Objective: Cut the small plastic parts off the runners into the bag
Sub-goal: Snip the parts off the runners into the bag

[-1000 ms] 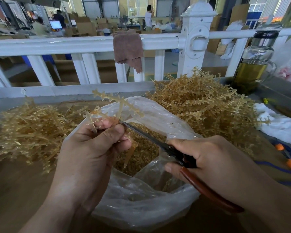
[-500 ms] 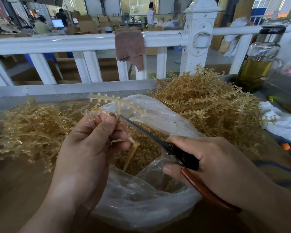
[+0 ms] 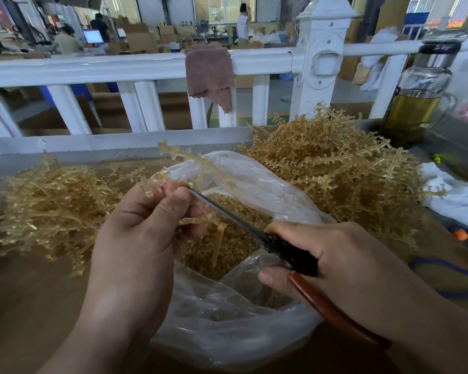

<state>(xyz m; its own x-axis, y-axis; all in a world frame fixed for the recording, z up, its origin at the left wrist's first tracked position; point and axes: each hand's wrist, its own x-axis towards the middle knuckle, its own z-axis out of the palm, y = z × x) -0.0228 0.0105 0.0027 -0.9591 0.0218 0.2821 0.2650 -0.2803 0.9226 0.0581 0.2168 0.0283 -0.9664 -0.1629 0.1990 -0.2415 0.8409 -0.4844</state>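
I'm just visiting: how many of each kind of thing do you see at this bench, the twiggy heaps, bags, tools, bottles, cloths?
Heaps of runners: 2, left and right
Loose runner in the left hand: 1
Clear bag: 1
Cutters in the right hand: 1
Glass bottle: 1
Cloths: 2, brown and white
Total: 8

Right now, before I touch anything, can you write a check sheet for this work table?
Surface: brown table, mostly covered.
Job's things: clear plastic bag holding small amber cut parts; branched amber plastic runner; left pile of runners; right pile of runners; red-handled cutters.
Clutter: glass bottle of yellow liquid; white cloth.
Hands: left hand grips the runner above the bag; right hand grips the cutters, blade at the runner.
Cables: blue cord with orange pieces, far right.
Surroundings: white railing, brown rag draped over it; boxes and people beyond.
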